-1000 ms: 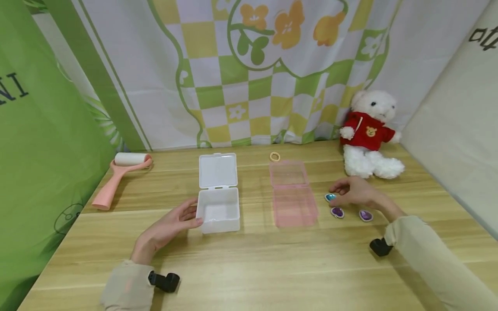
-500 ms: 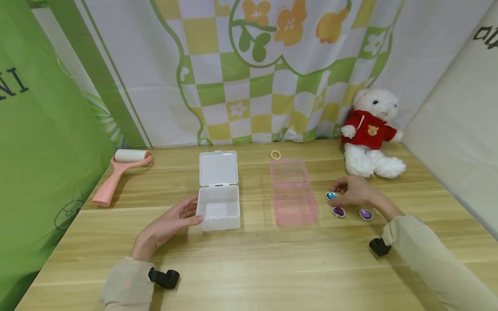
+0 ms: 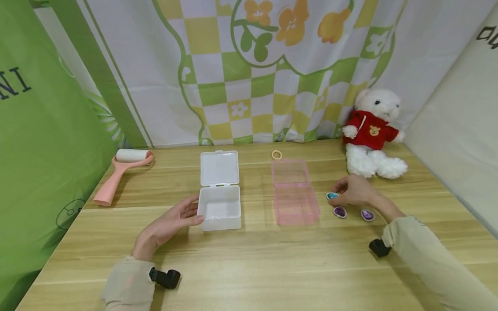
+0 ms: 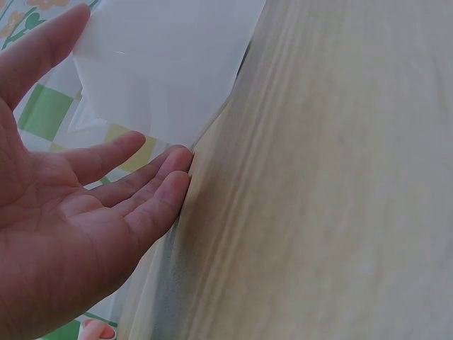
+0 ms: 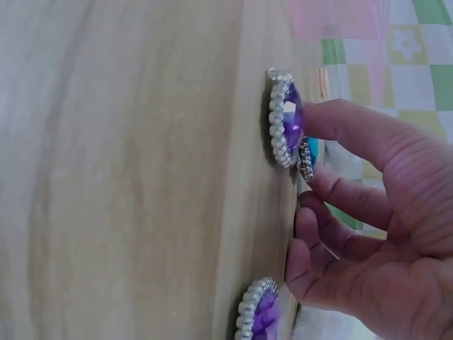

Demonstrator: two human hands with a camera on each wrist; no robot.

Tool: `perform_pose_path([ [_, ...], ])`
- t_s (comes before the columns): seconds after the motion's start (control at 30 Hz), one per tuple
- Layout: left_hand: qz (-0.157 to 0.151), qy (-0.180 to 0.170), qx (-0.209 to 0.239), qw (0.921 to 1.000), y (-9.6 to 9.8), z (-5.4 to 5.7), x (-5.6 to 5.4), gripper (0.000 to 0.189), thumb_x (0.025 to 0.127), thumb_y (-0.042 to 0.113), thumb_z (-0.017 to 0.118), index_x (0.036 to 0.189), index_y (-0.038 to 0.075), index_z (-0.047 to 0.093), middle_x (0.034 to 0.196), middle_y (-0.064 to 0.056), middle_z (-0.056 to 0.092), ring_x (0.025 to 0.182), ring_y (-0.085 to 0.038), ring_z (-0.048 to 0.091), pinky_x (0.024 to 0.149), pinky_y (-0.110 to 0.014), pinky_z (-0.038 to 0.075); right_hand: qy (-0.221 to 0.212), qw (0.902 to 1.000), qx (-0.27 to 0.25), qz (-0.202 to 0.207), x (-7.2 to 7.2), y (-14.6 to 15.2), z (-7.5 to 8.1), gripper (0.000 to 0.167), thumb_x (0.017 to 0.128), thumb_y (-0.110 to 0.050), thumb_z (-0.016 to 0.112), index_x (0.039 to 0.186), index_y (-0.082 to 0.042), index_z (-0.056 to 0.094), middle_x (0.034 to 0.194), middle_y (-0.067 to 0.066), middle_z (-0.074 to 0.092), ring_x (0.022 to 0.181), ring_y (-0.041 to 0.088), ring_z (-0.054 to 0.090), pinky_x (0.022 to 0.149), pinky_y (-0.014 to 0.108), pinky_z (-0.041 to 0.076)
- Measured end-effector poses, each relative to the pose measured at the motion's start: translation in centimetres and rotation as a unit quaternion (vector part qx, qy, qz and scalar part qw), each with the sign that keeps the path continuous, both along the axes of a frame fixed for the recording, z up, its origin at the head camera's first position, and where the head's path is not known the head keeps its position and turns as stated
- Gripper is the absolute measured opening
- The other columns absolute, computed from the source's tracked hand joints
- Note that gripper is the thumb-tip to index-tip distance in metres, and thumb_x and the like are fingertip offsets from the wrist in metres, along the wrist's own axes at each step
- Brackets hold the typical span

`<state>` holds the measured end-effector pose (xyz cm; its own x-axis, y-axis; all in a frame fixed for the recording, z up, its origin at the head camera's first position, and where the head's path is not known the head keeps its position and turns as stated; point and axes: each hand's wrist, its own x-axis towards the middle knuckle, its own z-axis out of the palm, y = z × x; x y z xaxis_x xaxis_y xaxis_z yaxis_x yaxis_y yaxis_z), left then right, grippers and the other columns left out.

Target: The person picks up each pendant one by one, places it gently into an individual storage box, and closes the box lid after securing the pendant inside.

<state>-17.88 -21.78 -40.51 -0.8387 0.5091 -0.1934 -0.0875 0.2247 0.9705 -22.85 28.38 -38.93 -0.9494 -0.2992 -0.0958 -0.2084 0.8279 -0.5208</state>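
Observation:
In the head view, my left hand (image 3: 175, 220) rests at the left side of a white plastic box (image 3: 221, 223), its hinged lid lying back. The left wrist view shows the thumb and fingers (image 4: 106, 159) spread at the box's edge. Over on the right, my right hand (image 3: 355, 190) pinches a teal gem (image 3: 332, 195) with a beaded border between thumb and forefinger, low at the tabletop. A purple gem (image 3: 340, 212) lies just in front of it, and another purple gem (image 3: 367, 215) sits below the wrist. From the right wrist camera, the thumb partly hides the teal gem (image 5: 312, 152).
A pink see-through box (image 3: 297, 219), lid laid back, stands between the white box and the gems. Behind it lies a small tan ring (image 3: 276, 155). A pink lint roller (image 3: 116, 177) is at the far left, and a white teddy bear (image 3: 367, 134) in red sits back right.
The teal gem has tilted slightly between the right thumb and forefinger, which have drawn closer around it. My left hand and the white box keep their places; the head view shifts a little.

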Motion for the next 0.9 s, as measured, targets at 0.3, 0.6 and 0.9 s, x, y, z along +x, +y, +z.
perform_pose_path([
  [0.3, -0.002, -0.003, 0.001, 1.0000, 0.2, -0.3, 0.2, 0.078, 0.094, 0.019, 0.062, 0.152, 0.000, 0.013, 0.149, -0.027, 0.027, 0.136, -0.040, 0.028, 0.107, -0.048, 0.028, -0.037, 0.9984, -0.040, -0.015, 0.4, 0.3, 0.5, 0.031, 0.077, -0.033, 0.080, 0.090, -0.005, 0.073, 0.090, 0.004, 0.070, 0.085, 0.018, 0.060, 0.073, 0.031, 0.047],
  [0.6, 0.002, -0.007, 0.007, 1.0000, 0.4, -0.4, 0.2, 0.079, 0.093, 0.019, 0.063, 0.152, 0.001, 0.013, 0.150, -0.026, 0.026, 0.136, -0.040, 0.027, 0.108, -0.048, 0.028, -0.098, 0.9881, -0.116, -0.025, 0.8, 0.9, 1.3, 0.036, 0.083, -0.030, 0.076, 0.103, -0.002, 0.070, 0.108, 0.012, 0.066, 0.091, 0.019, 0.058, 0.073, 0.034, 0.053],
  [0.9, -0.001, -0.001, 0.008, 1.0000, 0.0, -0.6, 0.3, 0.077, 0.094, 0.019, 0.061, 0.152, 0.001, 0.012, 0.150, -0.026, 0.026, 0.137, -0.040, 0.027, 0.108, -0.048, 0.027, -0.121, 0.9788, -0.164, -0.016, 0.5, 0.1, 3.3, 0.042, 0.085, -0.026, 0.074, 0.113, 0.003, 0.065, 0.128, 0.023, 0.056, 0.100, 0.022, 0.061, 0.079, 0.041, 0.055],
])
